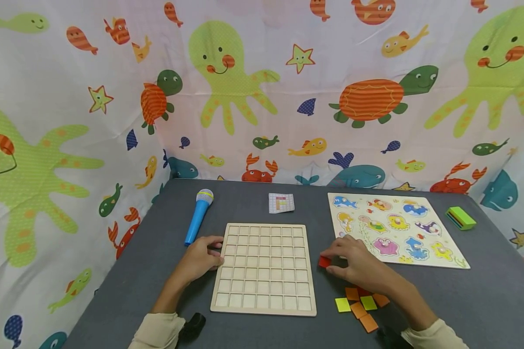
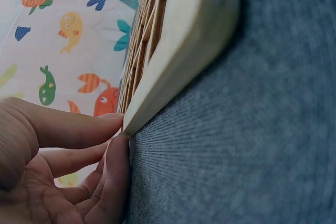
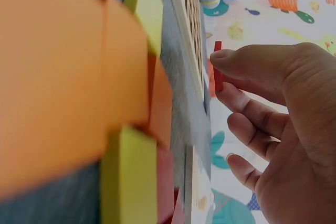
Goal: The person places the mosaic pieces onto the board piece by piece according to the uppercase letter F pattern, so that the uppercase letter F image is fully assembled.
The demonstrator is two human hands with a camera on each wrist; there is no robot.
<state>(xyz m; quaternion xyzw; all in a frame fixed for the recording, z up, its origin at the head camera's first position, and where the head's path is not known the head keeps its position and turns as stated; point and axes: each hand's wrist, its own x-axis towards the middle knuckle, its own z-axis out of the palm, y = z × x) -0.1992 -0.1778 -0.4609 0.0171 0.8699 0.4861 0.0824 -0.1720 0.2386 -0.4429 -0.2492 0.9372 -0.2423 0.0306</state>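
Note:
A wooden grid board (image 1: 264, 269) with bare square cells lies on the grey table. My left hand (image 1: 203, 258) is at its left side; in the left wrist view the thumb and a finger pinch the edge of the board (image 2: 181, 51). Between thumb and fingertips, my right hand (image 1: 353, 259) holds a red square tile (image 1: 324, 261), to the right of the board. Seen edge-on in the right wrist view, this red tile (image 3: 218, 66) is thin and upright. Below the right hand lies a loose pile of orange tiles (image 1: 368, 323), yellow tiles (image 1: 342, 305) and a partly hidden red one.
A small card (image 1: 281, 203) with a coloured grid pattern lies behind the board. At the left is a blue toy microphone (image 1: 197, 220). A sea-animal peg puzzle (image 1: 401, 237) lies at the right, near a green block-shaped object (image 1: 461, 218). Printed curtains surround the table.

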